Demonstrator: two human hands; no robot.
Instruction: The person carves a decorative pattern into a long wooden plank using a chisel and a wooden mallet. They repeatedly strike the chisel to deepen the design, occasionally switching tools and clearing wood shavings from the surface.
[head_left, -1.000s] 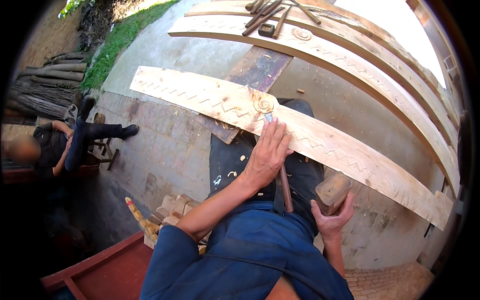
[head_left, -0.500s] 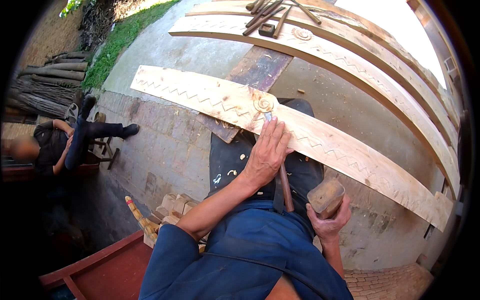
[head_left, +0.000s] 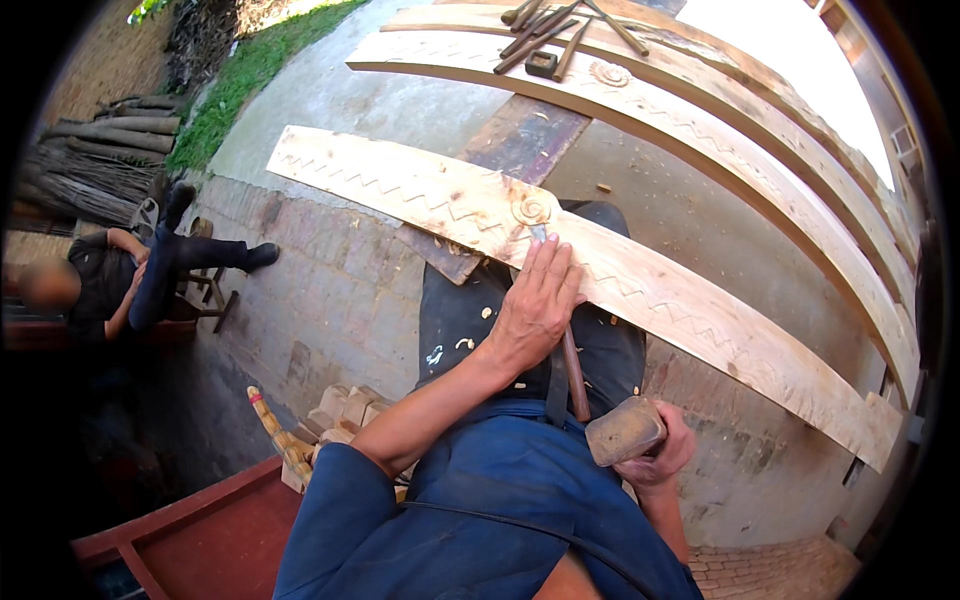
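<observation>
A long curved wooden plank (head_left: 700, 310) with a carved zigzag line and a carved rosette (head_left: 531, 209) lies across my lap. My left hand (head_left: 535, 305) rests on the plank and grips a chisel (head_left: 572, 372). Its wooden handle points back toward me and its blade tip touches the plank just below the rosette. My right hand (head_left: 662, 458) holds a wooden mallet (head_left: 625, 430), whose head is right beside the end of the chisel handle. Wood chips lie on my dark trousers (head_left: 460, 330).
Two more curved planks (head_left: 760, 170) lie beyond, with several chisels and tools (head_left: 555, 40) on them. Another person (head_left: 120, 280) sits at the left near stacked logs (head_left: 90, 170). Wood blocks (head_left: 340, 405) and a red wooden frame (head_left: 200, 520) are at my lower left.
My right hand has brought the mallet down and left, toward the chisel handle's end. My left hand and the chisel have stayed in place on the plank.
</observation>
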